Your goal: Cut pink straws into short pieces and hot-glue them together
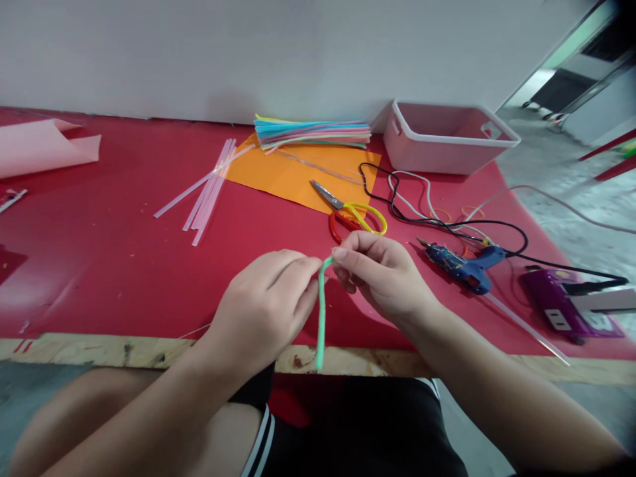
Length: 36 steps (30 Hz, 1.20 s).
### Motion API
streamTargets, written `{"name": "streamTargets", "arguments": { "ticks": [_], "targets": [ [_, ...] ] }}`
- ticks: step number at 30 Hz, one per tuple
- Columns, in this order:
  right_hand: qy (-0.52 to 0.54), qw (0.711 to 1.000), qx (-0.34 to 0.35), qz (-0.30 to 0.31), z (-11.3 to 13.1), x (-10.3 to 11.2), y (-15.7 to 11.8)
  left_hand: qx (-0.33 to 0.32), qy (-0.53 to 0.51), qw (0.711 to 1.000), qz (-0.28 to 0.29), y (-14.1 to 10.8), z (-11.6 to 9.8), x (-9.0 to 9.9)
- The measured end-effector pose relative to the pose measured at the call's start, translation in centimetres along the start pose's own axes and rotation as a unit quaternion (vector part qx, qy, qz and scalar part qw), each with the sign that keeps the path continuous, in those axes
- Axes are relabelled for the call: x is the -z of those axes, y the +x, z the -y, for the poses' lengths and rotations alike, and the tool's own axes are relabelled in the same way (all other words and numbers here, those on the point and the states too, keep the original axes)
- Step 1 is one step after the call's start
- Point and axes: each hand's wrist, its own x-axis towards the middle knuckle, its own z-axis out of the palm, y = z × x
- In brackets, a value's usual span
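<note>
Between my two hands is a green pipe cleaner point(321, 318), bent near its top, with its long end hanging toward the table's front edge. My left hand point(271, 298) is closed, fingertips pinched at the bend; part of its grip is hidden behind the fingers. My right hand point(377, 271) pinches the short upper end between thumb and forefinger. Just beyond my right hand lie scissors point(342, 205) with one yellow and one red handle, blades pointing away to the left. A blue glue gun point(460, 266) with a clear glue stick in it rests to the right.
Several clear glue sticks point(211, 192) lie left of an orange sheet point(288, 175). A bundle of coloured pipe cleaners point(313, 132) sits at the wall. A pink bin point(437, 151), tangled cords point(397, 205) and a purple power strip point(551, 298) occupy the right; pink paper point(44, 149) is far left.
</note>
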Motion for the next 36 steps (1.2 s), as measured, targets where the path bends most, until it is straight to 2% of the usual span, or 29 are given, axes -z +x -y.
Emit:
{"name": "streamTargets", "arguments": {
  "ticks": [4,11,17,24,28,32,36],
  "targets": [
    [0.0,1.0,0.004,0.012,-0.2,0.1,-0.1,0.001,0.004,1.0,-0.015,-0.1,0.0,0.0],
    [-0.024,1.0,0.009,0.012,0.1,-0.1,-0.3,0.002,0.004,1.0,0.005,-0.4,0.0,0.2],
    [-0.011,1.0,-0.001,0.029,0.2,0.0,-0.2,0.09,-0.059,0.993,0.044,0.2,-0.5,0.8],
    [-0.055,0.998,0.0,0.043,0.7,-0.1,-0.4,-0.052,0.093,0.994,0.039,0.3,-0.3,1.0],
    [-0.101,0.994,0.02,0.044,0.9,-0.1,-0.4,-0.056,0.122,0.989,0.065,0.3,-0.1,0.9],
    [-0.135,0.987,0.009,0.091,1.2,0.3,-0.4,-0.023,0.041,0.987,0.157,0.7,0.3,1.8],
    [-0.088,0.981,-0.019,0.173,1.8,0.8,-0.5,0.035,-0.113,0.972,0.204,1.2,0.0,3.0]
  ]
}}
